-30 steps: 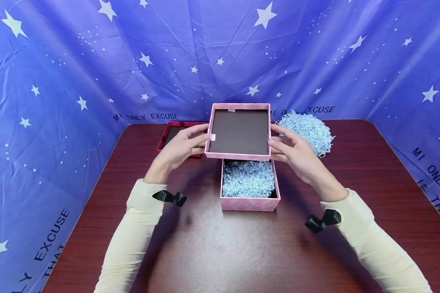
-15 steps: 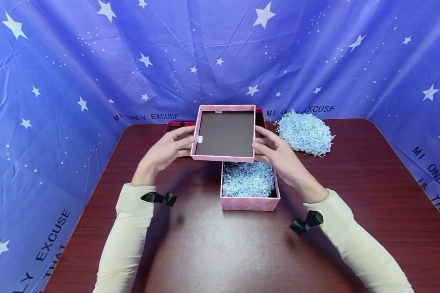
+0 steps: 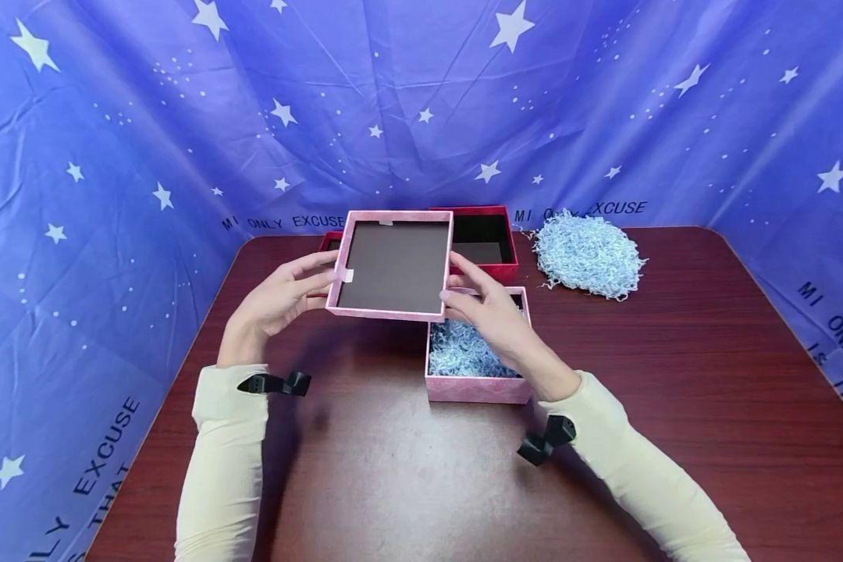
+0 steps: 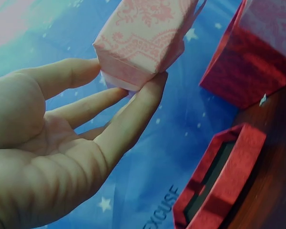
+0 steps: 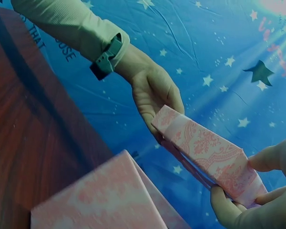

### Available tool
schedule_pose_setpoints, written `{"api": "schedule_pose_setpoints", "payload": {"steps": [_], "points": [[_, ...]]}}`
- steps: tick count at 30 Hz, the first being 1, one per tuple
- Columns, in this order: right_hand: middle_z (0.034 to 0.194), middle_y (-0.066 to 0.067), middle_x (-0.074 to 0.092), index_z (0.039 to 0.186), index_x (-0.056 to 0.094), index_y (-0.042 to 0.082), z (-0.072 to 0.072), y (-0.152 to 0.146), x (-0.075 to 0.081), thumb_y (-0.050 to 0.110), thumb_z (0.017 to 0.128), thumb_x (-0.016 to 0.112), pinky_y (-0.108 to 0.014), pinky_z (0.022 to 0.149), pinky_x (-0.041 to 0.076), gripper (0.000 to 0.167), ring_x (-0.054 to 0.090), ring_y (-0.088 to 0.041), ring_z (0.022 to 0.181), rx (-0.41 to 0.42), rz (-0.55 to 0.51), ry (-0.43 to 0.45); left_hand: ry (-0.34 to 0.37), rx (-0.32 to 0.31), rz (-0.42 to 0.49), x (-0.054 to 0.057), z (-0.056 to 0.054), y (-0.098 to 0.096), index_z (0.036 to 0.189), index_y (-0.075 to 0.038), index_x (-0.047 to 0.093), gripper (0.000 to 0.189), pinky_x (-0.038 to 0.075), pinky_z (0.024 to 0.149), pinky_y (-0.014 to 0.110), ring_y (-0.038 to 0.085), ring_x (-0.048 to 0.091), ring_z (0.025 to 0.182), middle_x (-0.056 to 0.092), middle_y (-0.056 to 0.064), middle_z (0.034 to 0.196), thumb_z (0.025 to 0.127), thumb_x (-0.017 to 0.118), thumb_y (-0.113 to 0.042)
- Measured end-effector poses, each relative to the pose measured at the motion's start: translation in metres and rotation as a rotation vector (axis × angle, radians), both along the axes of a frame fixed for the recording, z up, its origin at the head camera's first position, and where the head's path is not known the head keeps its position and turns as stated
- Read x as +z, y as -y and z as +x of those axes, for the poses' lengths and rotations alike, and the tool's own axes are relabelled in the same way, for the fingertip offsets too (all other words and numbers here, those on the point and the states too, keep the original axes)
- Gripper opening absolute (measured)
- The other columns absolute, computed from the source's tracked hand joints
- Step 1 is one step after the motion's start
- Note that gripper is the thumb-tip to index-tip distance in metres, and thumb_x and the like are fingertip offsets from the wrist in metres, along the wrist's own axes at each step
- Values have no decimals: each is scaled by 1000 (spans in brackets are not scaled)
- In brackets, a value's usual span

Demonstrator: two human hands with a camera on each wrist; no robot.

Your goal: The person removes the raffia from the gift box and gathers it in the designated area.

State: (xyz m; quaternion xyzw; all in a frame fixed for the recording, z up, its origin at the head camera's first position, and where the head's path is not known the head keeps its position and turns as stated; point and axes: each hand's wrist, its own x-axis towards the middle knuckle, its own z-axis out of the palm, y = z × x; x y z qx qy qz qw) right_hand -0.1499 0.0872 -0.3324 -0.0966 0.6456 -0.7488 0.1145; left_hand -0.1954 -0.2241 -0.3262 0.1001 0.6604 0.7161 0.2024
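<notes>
Both hands hold a pink patterned box lid (image 3: 395, 265) in the air, its dark inside turned toward the head camera. My left hand (image 3: 274, 300) grips the left side with thumb and fingertips; the left wrist view shows them at a corner of the lid (image 4: 138, 43). On the opposite side my right hand (image 3: 492, 316) pinches the edge, its thumb on the near rim. Below and to the right stands the pink box base (image 3: 479, 389), filled with blue shredded paper (image 3: 460, 349). My right hand and forearm cover part of that filling.
Behind the lid stands an open red box (image 3: 493, 271) with a dark inside. A red lid (image 4: 233, 181) lies left of it, mostly hidden in the head view. A heap of blue shredded paper (image 3: 590, 256) sits at the back right of the brown table (image 3: 709, 351). A starry cloth hangs around.
Both hands have carried the pink lid leftward and slightly down, off to the left of the pink base. The red box behind has come into view. The base and paper heap stay put.
</notes>
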Motion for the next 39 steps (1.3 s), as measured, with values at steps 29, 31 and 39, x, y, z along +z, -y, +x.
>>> {"api": "schedule_pose_setpoints", "payload": {"steps": [29, 31, 39], "points": [[139, -17, 37, 154, 17, 19, 29, 94, -25, -2, 90, 57, -37, 97, 51, 78, 56, -30, 119, 69, 113, 16, -23, -138, 90, -36, 18, 98, 143, -3, 40, 45, 57, 85, 33, 19, 68, 101, 67, 7, 117, 99, 38, 7], [141, -16, 35, 154, 17, 20, 31, 99, -27, -2, 90, 57, -39, 97, 50, 78, 55, -30, 120, 59, 136, 18, -14, -142, 83, -38, 19, 102, 143, -3, 39, 45, 57, 86, 33, 20, 68, 101, 67, 7, 118, 99, 37, 7], [141, -16, 34, 154, 17, 16, 39, 117, -45, -1, 89, 57, -37, 95, 52, 77, 55, -30, 118, 18, 161, 15, 41, -151, 46, -51, 23, 114, 142, -2, 38, 44, 57, 86, 35, 20, 68, 101, 67, 7, 118, 99, 38, 6]]}}
